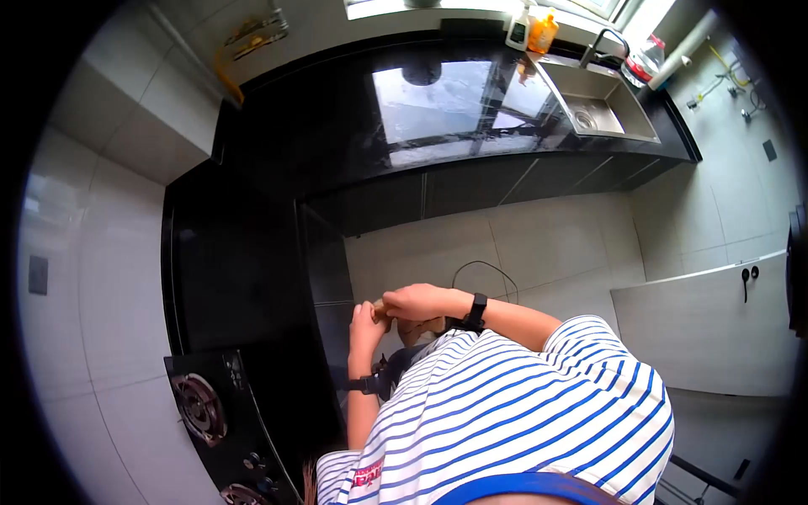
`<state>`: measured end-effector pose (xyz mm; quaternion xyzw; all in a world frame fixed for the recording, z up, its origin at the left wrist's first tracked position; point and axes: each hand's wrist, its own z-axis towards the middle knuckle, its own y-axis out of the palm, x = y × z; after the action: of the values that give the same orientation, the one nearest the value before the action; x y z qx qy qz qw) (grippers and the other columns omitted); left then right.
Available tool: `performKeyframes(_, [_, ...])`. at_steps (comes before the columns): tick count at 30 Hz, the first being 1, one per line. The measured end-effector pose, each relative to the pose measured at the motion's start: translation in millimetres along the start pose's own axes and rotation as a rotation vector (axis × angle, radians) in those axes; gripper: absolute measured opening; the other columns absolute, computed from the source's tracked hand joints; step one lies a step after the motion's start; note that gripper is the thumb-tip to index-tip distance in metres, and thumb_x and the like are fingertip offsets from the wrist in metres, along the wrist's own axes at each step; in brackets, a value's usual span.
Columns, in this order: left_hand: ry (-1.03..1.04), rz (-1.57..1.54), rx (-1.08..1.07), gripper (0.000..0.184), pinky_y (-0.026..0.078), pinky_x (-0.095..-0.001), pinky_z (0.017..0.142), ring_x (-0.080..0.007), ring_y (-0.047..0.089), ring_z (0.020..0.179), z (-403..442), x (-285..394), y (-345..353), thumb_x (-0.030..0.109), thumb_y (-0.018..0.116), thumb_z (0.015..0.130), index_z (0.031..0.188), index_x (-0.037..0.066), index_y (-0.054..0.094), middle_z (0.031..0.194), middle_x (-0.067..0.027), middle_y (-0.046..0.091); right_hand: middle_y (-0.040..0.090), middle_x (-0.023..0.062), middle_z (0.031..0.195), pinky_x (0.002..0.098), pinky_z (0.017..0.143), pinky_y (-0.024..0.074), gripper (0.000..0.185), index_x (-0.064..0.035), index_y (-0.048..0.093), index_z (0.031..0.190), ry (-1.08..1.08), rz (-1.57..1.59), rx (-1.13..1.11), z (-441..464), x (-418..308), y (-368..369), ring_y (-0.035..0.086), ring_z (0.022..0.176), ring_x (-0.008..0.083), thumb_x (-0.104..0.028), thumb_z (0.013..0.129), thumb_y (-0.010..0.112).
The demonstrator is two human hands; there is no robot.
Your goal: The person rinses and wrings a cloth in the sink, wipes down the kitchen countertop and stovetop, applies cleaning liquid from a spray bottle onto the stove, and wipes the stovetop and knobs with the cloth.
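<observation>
In front of my body, low over the floor, my two hands meet at a small brown object [380, 310]. My left hand [365, 326] has its fingers closed around the object's left side. From the right, my right hand [411, 301] reaches across with its fingers closed on the same object. What the object is cannot be made out. Each wrist wears a black band. Just below my right hand, something tan and partly hidden shows beside my striped shirt.
A black countertop [244, 244] runs along the left and far sides. A gas stove [227, 421] lies at the lower left. A sink [598, 101] and bottles [532, 32] are at the back right. A dark cable [486, 263] loops on the floor.
</observation>
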<state>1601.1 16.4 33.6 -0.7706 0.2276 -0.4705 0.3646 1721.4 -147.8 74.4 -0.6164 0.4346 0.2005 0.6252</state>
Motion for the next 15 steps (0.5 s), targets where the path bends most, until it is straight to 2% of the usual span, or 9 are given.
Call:
performKeyframes(2, [0.183,-0.035,0.032,0.025,0.046,-0.0499,0.07,-0.045,0.056,0.082,47,28,32,0.016,0.063,0.075,0.085,0.005,0.044,0.088,-0.0189,0.054,0.066,0.0161,0.093,0.0432,0.072,0.0506,0.022,-0.0052,0.059,0.103,-0.017,0.006,0.228,-31,52,-34,0.064,0.086,0.0362,-0.024,0.093,0.058])
performKeyframes(5, [0.233,-0.01,-0.1,0.02,0.047,-0.0449,0.071,-0.0417,0.057,0.08,98,114,41,0.009,0.058,0.074,0.087,0.003,0.045,0.083,-0.0199,0.056,0.062,0.0118,0.093,0.0396,0.074,0.0501,0.018,-0.0063,0.061,0.101,0.08,0.028,0.434,-82,88,-98,0.061,0.087,0.0323,-0.022,0.091,0.061])
performKeyframes(6, [0.244,-0.014,-0.108,0.02,0.047,-0.0449,0.071,-0.0417,0.057,0.08,112,142,42,0.009,0.058,0.074,0.087,0.003,0.045,0.083,-0.0199,0.056,0.062,0.0118,0.093,0.0396,0.074,0.0501,0.018,-0.0063,0.061,0.101,0.092,0.023,0.44,-96,95,-117,0.061,0.087,0.0323,-0.022,0.091,0.061])
performKeyframes(8, [0.284,-0.096,-0.14,0.03,0.049,-0.0428,0.072,-0.0387,0.061,0.08,138,197,40,0.009,0.058,0.072,0.1,0.003,0.051,0.083,-0.0207,0.06,0.062,0.0112,0.092,0.0391,0.074,0.0496,0.016,-0.0056,0.062,0.099,0.12,0.075,0.603,-118,111,-152,0.061,0.087,0.0313,-0.019,0.091,0.062])
performKeyframes(10, [0.387,-0.127,-0.225,0.038,0.051,-0.0449,0.08,-0.0418,0.062,0.092,166,244,36,0.013,0.059,0.073,0.11,0.005,0.056,0.097,-0.0222,0.065,0.061,0.0113,0.091,0.0375,0.073,0.0497,0.015,-0.0037,0.063,0.098,0.111,0.079,0.685,-132,127,-184,0.061,0.085,0.0303,-0.016,0.089,0.064])
performKeyframes(12, [0.551,-0.088,-0.199,0.028,0.052,-0.0407,0.079,-0.0367,0.064,0.089,201,278,41,0.012,0.059,0.074,0.1,0.003,0.065,0.098,-0.0201,0.066,0.061,0.0117,0.091,0.0354,0.072,0.0503,0.017,-0.0019,0.063,0.099,0.05,0.108,0.838,-140,139,-222,0.062,0.082,0.0288,-0.014,0.088,0.066])
performKeyframes(14, [0.65,-0.138,-0.168,0.03,0.051,-0.0324,0.074,-0.0282,0.066,0.081,228,311,43,0.006,0.056,0.073,0.101,-0.003,0.063,0.089,-0.0171,0.066,0.061,0.0116,0.09,0.0338,0.071,0.0508,0.017,-0.0007,0.063,0.099,0.053,0.119,0.895,-145,151,-252,0.062,0.08,0.0273,-0.012,0.087,0.067])
performKeyframes(15, [0.661,-0.139,-0.178,0.03,0.051,-0.0324,0.074,-0.0282,0.066,0.081,244,326,44,0.006,0.056,0.073,0.101,-0.003,0.063,0.089,-0.0171,0.066,0.061,0.0113,0.09,0.0335,0.071,0.0509,0.017,-0.0008,0.064,0.1,0.056,0.12,0.911,-146,157,-271,0.062,0.08,0.0267,-0.012,0.087,0.067])
